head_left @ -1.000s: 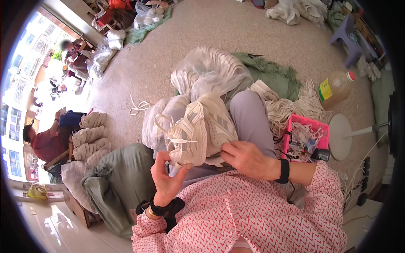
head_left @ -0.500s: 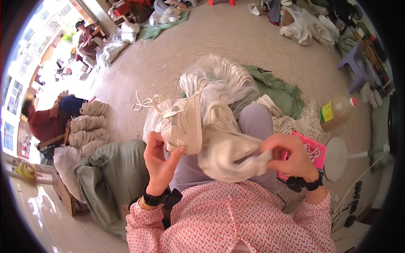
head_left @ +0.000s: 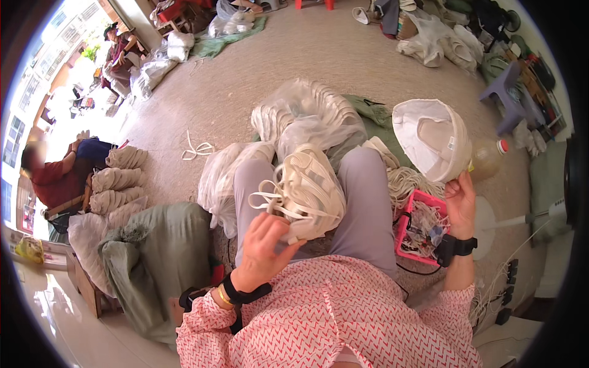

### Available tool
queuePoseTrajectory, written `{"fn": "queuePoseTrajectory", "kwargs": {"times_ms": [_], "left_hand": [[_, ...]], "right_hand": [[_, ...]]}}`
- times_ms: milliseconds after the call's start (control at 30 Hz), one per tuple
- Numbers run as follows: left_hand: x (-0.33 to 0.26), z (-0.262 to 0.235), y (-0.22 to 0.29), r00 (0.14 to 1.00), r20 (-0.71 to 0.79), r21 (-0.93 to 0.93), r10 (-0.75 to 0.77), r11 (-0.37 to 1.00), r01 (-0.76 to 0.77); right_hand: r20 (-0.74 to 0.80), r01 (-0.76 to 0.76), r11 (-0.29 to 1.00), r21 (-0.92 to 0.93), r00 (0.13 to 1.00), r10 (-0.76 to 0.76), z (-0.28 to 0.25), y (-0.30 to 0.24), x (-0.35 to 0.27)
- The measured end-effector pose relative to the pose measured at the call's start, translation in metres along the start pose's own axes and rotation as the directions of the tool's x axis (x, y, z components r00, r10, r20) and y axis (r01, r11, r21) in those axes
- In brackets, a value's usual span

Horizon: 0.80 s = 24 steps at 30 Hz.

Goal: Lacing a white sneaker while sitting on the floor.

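Over my lap, my left hand (head_left: 265, 246) is closed on the lower edge of a cream shoe upper (head_left: 311, 191), whose loose laces hang to its left. Out to the right, my right hand (head_left: 460, 197) pinches the bottom rim of a second shoe upper (head_left: 459, 138). That one is held up and spread open, with its pale lining and a small label showing. Below it lies a pink basket (head_left: 400, 240) with white laces and small bits inside. Beside the basket is a heap of cream laces (head_left: 408, 185). Past my knees, clear plastic bags (head_left: 307, 116) hold stacked uppers.
A bottle (head_left: 488, 161) of yellowish liquid stands partly behind the raised upper. A purple stool (head_left: 506, 101) is farther right. At left are a green sack (head_left: 165, 264), bundled uppers (head_left: 116, 179) and a seated person (head_left: 58, 172). Another person (head_left: 119, 58) sits farther back.
The second upper has moved from over my lap out to the right and up, in my right hand. My left hand has lowered, and its upper has turned and shifted right.
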<state>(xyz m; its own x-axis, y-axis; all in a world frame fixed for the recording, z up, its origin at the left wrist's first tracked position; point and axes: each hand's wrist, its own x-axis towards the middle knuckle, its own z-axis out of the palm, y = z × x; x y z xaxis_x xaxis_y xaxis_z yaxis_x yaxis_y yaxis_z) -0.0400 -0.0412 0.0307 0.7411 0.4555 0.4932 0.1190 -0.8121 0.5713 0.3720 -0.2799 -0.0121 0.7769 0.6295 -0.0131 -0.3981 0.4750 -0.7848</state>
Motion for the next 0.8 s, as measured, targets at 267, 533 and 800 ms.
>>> {"fn": "queuePoseTrajectory", "kwargs": {"times_ms": [267,533,800], "left_hand": [[0.0,0.022,0.006,0.964,0.221,0.185,0.147,0.964,-0.19],[0.011,0.025,0.012,0.889,0.42,0.24,0.184,0.922,-0.305],[0.025,0.034,0.018,0.9,0.426,0.323,0.094,0.913,-0.248]], "right_hand": [[0.013,-0.003,0.987,-0.162,1.0,0.005,0.034,0.018,-0.029],[0.136,0.09,0.858,-0.506,0.99,-0.024,0.071,0.021,-0.046],[0.157,0.128,0.887,-0.444,0.986,-0.064,0.081,0.023,-0.037]]}}
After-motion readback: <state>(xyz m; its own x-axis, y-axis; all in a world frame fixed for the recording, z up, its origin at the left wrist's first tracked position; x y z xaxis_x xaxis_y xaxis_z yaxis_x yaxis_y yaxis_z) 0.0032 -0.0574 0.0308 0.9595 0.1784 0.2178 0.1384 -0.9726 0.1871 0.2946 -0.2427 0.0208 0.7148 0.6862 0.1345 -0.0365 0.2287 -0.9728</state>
